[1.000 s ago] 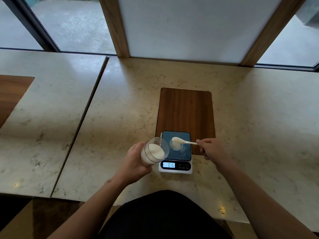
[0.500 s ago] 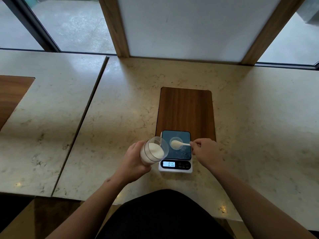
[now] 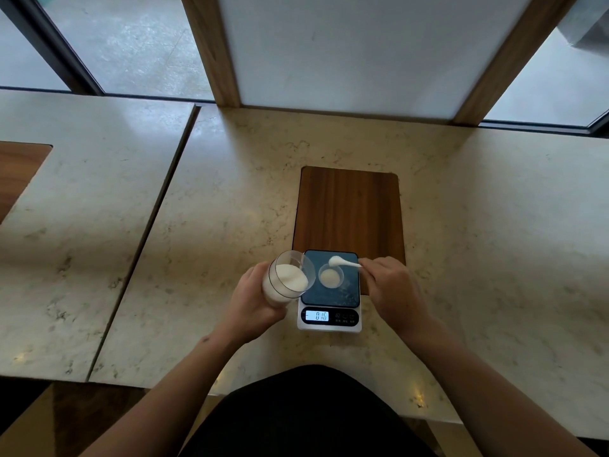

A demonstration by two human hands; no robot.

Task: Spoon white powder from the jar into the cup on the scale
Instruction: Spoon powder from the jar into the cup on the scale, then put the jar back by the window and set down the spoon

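Observation:
My left hand [image 3: 252,298] grips a clear jar [image 3: 287,279] of white powder, tilted with its open mouth toward the scale. A small clear cup [image 3: 330,276] with some white powder in it stands on the dark platform of a white digital scale [image 3: 330,305]. The lit display reads 016. My right hand [image 3: 392,286] pinches the handle of a white spoon [image 3: 342,262], whose bowl hovers just above the cup's far rim.
The scale sits at the near end of a dark wooden board [image 3: 349,209] on a pale marble counter [image 3: 230,209]. A seam [image 3: 148,225] splits the counter on the left. Windows and wooden posts rise behind.
The spoon dipped over the cup half a second ago and has now risen slightly toward the cup's far rim. The jar has stayed tilted in my left hand.

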